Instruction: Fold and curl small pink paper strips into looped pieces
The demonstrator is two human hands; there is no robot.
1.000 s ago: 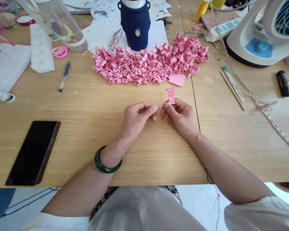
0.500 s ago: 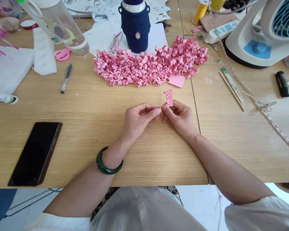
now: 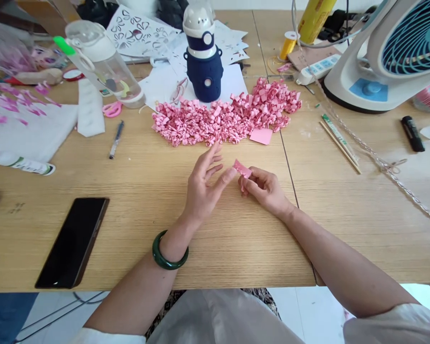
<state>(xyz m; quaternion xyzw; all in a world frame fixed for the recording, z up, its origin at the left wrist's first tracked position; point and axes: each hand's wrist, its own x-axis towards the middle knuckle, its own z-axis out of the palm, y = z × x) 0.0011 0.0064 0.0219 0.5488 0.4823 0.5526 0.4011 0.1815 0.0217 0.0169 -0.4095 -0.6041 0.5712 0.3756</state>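
Between the thumb and fingers of my right hand (image 3: 263,188) is a small piece of pink paper (image 3: 241,169), tilted to the left, with a curled edge. My left hand (image 3: 208,184) is open beside it, fingers spread and pointing away from me; its thumb tip comes close to the paper, and I cannot tell whether they touch. Beyond both hands lies a long heap of curled pink paper strips (image 3: 218,117). A flat pink paper square (image 3: 261,136) rests at the heap's front edge. A green bangle (image 3: 169,250) circles my left wrist.
A dark blue bottle (image 3: 204,74) stands behind the heap. To the left are a black phone (image 3: 72,242), a pen (image 3: 116,139), pink scissors (image 3: 112,109) and a clear bottle (image 3: 111,76). On the right are chopsticks (image 3: 340,146), a twisted cord (image 3: 390,168), a marker (image 3: 412,134) and a fan (image 3: 372,71).
My left hand has let go of the paper's curled end and spread its fingers. In my right hand the paper has turned from upright to leaning left. The camera view has shifted.
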